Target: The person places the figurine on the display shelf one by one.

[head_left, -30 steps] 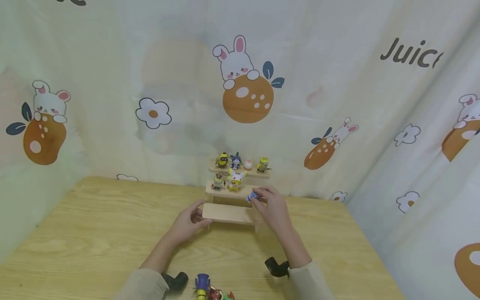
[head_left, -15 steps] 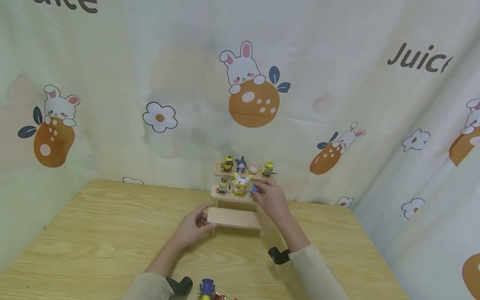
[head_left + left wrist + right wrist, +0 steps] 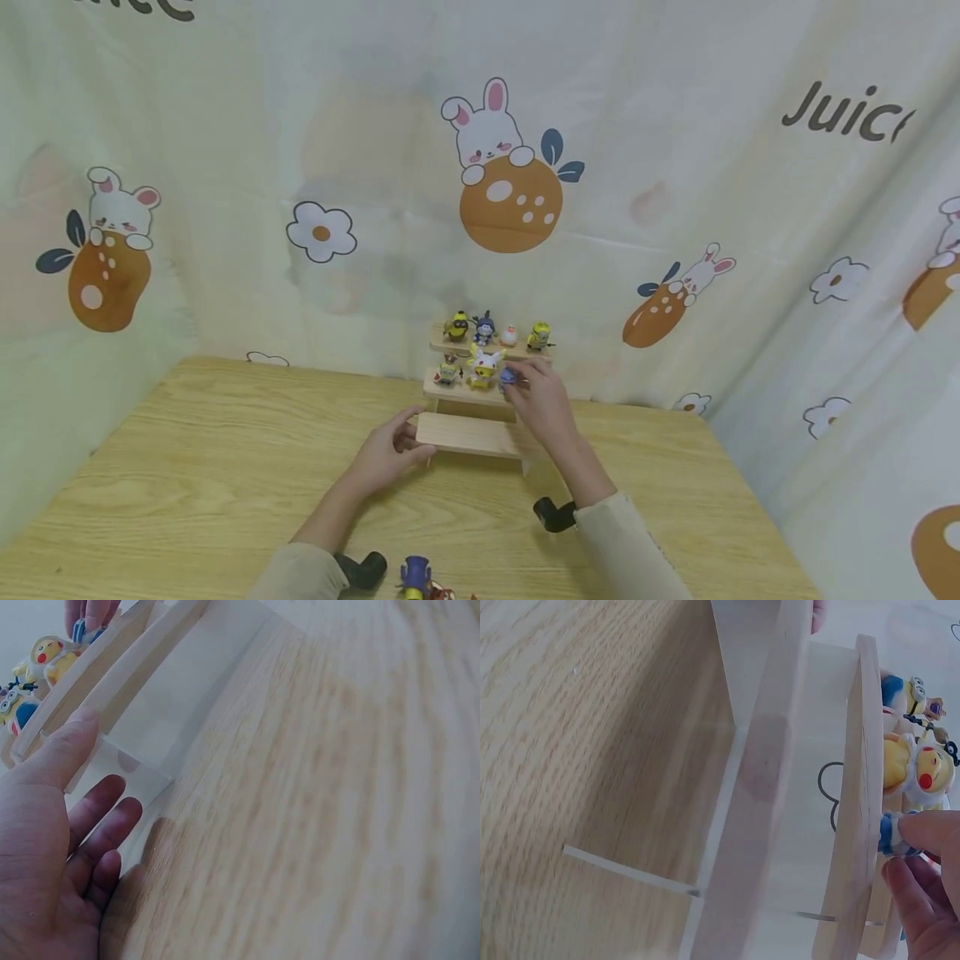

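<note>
A three-step wooden display shelf (image 3: 468,434) stands at the back of the table. My left hand (image 3: 386,456) grips the left end of its lowest step; in the left wrist view the thumb (image 3: 71,742) lies against the board's edge, the other fingers below it. My right hand (image 3: 542,404) pinches a small blue figurine (image 3: 507,377) at the middle step, its base at the board in the right wrist view (image 3: 889,834). Left of it on that step stand a yellow figurine in a white eared hood (image 3: 483,369) and a Minion figurine (image 3: 448,372).
On the top step stand several figurines, among them a yellow one (image 3: 539,335) and a white one (image 3: 508,335). More toys, one blue and yellow (image 3: 415,575), lie at the near table edge. A printed curtain (image 3: 390,283) hangs behind the table (image 3: 247,467).
My right hand has carried the blue figurine up and back from in front of the middle step onto it. The left hand keeps its place on the shelf. The head view has shifted slightly.
</note>
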`<action>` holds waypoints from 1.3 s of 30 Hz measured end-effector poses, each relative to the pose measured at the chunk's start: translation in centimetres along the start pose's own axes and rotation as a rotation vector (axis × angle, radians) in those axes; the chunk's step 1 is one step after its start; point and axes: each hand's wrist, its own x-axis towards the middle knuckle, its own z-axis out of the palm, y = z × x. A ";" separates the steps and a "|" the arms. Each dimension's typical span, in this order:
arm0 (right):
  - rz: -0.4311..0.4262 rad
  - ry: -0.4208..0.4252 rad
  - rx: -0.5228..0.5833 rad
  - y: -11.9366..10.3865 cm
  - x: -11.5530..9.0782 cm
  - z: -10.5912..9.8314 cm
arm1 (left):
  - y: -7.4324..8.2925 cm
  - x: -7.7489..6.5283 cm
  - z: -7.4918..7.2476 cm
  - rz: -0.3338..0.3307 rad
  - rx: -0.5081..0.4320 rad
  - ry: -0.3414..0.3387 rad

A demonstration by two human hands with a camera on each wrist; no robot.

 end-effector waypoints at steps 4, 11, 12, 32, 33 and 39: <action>0.042 -0.015 0.039 0.1 -0.1 -0.7 | 0.2 0.0 0.2 0.002 -0.005 0.001; 0.163 0.017 0.216 0.9 -1.3 -2.4 | 0.2 0.0 0.4 0.010 -0.004 -0.003; 0.206 0.021 0.277 0.9 -1.8 -2.6 | 0.2 0.0 0.4 0.008 -0.003 -0.006; -0.042 -1.025 0.383 -5.6 -12.9 -1.9 | -0.1 0.0 0.6 0.028 0.028 -0.002; -0.035 -1.036 0.381 -5.6 -13.3 -1.7 | 0.0 0.0 0.5 0.023 0.025 -0.005; -0.136 -1.048 0.304 -5.5 -14.4 -0.2 | 0.1 -0.2 0.3 -0.003 0.014 0.011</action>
